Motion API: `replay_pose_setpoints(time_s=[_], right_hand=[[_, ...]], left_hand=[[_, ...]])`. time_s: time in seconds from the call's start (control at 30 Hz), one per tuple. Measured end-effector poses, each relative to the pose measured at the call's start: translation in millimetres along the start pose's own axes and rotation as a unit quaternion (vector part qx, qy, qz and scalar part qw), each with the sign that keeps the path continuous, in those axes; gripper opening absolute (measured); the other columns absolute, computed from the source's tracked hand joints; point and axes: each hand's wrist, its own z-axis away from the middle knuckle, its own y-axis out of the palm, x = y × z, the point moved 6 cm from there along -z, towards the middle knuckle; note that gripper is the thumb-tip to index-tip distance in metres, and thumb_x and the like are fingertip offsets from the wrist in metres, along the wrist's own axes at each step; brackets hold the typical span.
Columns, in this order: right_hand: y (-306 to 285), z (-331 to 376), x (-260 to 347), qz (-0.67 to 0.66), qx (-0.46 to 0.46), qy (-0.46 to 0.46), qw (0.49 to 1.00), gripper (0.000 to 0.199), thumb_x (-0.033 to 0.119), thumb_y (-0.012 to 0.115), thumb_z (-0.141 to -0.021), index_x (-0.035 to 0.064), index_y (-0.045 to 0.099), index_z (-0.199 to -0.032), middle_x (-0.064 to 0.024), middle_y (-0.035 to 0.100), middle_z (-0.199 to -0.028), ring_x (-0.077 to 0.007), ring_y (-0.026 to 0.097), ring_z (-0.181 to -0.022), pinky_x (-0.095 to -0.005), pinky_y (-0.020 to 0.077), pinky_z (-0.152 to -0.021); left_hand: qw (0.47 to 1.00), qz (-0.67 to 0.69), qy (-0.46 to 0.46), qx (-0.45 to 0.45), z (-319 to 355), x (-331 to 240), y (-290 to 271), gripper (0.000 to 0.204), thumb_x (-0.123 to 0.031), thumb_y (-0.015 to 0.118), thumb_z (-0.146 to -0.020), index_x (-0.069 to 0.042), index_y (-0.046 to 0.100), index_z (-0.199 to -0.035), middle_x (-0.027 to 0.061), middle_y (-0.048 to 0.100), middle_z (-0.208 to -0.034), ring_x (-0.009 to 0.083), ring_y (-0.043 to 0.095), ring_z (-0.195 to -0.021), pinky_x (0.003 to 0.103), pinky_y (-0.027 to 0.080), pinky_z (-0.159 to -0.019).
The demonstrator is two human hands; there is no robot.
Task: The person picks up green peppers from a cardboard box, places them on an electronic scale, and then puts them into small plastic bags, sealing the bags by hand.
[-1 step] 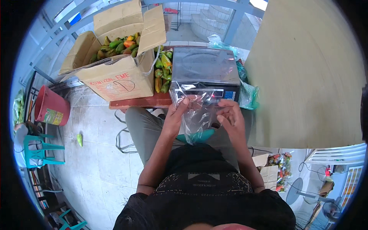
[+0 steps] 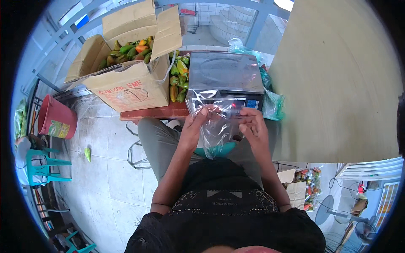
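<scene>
Before the rectangular black metal-topped scale, left hand pinches the clear thin plastic bag; right hand half-open beside it. Light fingertip tension should avoid tearing.

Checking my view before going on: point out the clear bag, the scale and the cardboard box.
Clear bag (image 2: 216,128): head view, middle of its film.
Scale (image 2: 223,72): head view, top plate.
Cardboard box (image 2: 131,87): head view, front wall.
</scene>
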Motion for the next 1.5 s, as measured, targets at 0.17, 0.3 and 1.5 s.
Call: replay_pose_setpoints(time_s=[0.17,0.3,1.5], right_hand=[[1,-16,-12,-0.052,-0.026,-0.009,0.998,0.037,0.019,0.054,-0.082,0.0036,0.044,-0.114,-0.0076,0.047,-0.111,-0.0141,0.047,-0.096,-0.028,0.0376,-0.082],[2,-33,7,0.005,-0.009,-0.063,0.998,0.035,0.019,0.054,-0.082,0.0052,0.047,-0.113,-0.0071,0.048,-0.11,-0.0141,0.045,-0.099,-0.0284,0.037,-0.083],[68,-23,-9,0.089,0.107,-0.027,0.99,0.02,0.014,0.061,-0.076,-0.0005,0.048,-0.072,-0.0007,0.048,-0.065,-0.0081,0.045,-0.061,-0.0233,0.0383,-0.055]], left_hand=[[0.999,0.052,0.002,0.008,0,-3,4,0.037,-0.033,0.039,-0.09,0.0,0.052,-0.103,0.0092,0.056,-0.097,0.0169,0.053,-0.087,0.031,0.04,-0.082],[1.0,0.006,0.014,-0.02,0,-4,1,0.038,-0.035,0.042,-0.089,0.0,0.055,-0.1,0.0073,0.058,-0.095,0.0143,0.053,-0.086,0.027,0.04,-0.079],[0.991,-0.125,0.025,-0.048,18,16,-23,0.018,-0.022,0.052,-0.086,-0.003,0.053,-0.085,-0.0006,0.053,-0.074,0.0064,0.048,-0.064,0.021,0.04,-0.061]])
